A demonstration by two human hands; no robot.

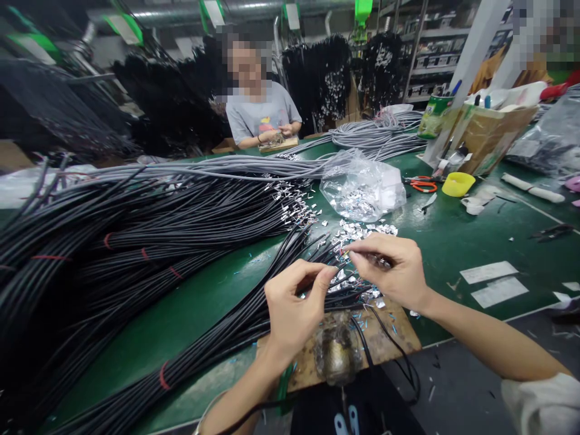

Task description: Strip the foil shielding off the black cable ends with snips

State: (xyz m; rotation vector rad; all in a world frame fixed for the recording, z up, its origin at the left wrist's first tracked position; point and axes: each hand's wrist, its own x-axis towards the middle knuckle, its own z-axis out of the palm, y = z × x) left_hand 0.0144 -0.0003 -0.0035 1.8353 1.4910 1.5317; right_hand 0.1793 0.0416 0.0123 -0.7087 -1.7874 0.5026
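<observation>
My left hand [294, 299] is closed in a pinch on a black cable [339, 266], close to its stripped end. The thumb and forefinger of my right hand [393, 266] pinch the thin coloured wires [346, 251] at that end. Something small and dark shows inside my right palm, too hidden to name. Beneath my hands lie silvery foil scraps [369, 231] and blue wire bits. A bundle of black cables [235, 323], tied with a red band, runs under my left hand. Nearer me, a worn metal device [338, 349] sits on a wooden board [394, 341].
More black cable bundles [199, 223] and long grey cables [217, 166] cover the left side. Across the green table [435, 241] a person [260, 106] works with both hands. A plastic bag [362, 187], orange-handled pliers [423, 184], a yellow ring [457, 184] and a cardboard box [492, 136] stand right.
</observation>
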